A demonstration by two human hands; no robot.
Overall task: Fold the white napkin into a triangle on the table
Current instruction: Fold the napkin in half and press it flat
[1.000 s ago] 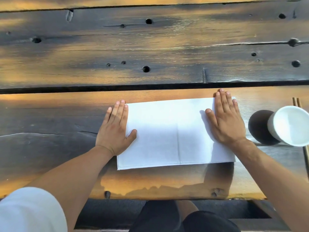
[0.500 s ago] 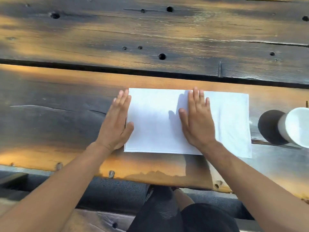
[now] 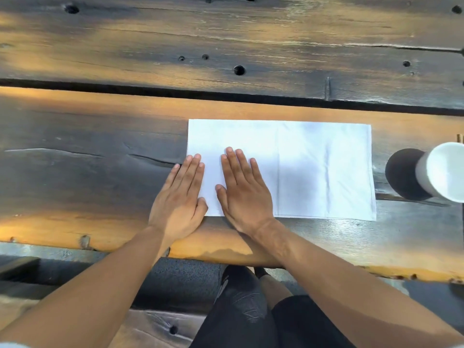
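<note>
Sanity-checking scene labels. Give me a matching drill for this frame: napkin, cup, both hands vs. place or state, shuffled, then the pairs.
Things:
1. white napkin
2. white cup
3. left hand
4. right hand

Places or states:
A. at the frame's right edge, beside the napkin
B. flat across the napkin's left edge, partly on the table
C. lying flat as a rectangle
D. flat, fingers on the napkin's left part

Pairs: 1-C, 2-A, 3-B, 4-D

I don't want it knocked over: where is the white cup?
In the head view the white cup stands at the right edge, on the table, just right of the napkin.
</note>
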